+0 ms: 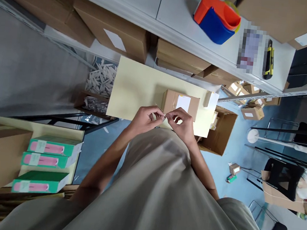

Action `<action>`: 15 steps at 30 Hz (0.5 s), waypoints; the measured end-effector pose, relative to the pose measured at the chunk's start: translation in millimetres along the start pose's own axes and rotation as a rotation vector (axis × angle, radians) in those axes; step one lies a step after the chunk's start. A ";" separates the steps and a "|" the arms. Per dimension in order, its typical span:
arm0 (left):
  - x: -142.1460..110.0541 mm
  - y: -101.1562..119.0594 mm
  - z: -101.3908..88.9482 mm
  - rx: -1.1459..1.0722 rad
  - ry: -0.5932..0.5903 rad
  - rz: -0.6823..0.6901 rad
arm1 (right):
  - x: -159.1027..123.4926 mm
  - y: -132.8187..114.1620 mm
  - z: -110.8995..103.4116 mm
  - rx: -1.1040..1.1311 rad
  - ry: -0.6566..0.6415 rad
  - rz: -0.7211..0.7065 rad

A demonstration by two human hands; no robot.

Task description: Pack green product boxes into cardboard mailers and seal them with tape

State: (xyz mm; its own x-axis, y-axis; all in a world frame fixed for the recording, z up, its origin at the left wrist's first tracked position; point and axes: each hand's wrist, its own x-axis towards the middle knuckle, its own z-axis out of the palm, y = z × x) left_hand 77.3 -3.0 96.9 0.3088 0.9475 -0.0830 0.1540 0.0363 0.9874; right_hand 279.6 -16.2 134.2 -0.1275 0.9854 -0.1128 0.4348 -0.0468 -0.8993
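Observation:
My left hand [145,118] and my right hand [182,124] meet fingertip to fingertip over the near edge of a pale yellow table [134,87]. Both hands are closed in a pinch on a small thin whitish piece [165,117] stretched between them; what it is I cannot make out. Just beyond my fingers a small brown cardboard box [180,103] with a white label lies on the table. A smaller white-ended box [210,99] sits at the table's right edge.
A grey shelf [180,19] above carries an orange and blue tape dispenser [216,18] and a yellow-black utility knife [269,59]. Cardboard boxes sit beneath it. Green and pink boxes [47,162] are stacked at the left. An open carton [220,131] stands right of the table.

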 end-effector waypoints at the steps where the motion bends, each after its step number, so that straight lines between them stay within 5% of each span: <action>1: 0.4 -0.5 -2.1 -0.004 -0.003 -0.002 | 2.1 -0.2 2.4 0.005 0.000 0.004; 6: 0.7 -10.3 -14.8 0.006 -0.005 -0.053 | 10.2 1.8 16.5 0.023 0.010 0.061; 10: 2.8 -43.5 -32.8 0.072 0.072 -0.148 | 11.4 9.5 23.6 0.089 0.101 0.129; 15: 9.9 -110.8 -95.6 0.312 0.280 -0.503 | 9.3 21.4 16.7 0.213 0.289 0.258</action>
State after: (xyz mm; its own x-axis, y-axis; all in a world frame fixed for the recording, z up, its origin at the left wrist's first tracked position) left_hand -26.4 32.8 -0.4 -0.1220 0.8873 -0.4448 0.4939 0.4430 0.7482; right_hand 272.8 -10.8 106.9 0.2291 0.9410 -0.2492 0.2219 -0.2997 -0.9279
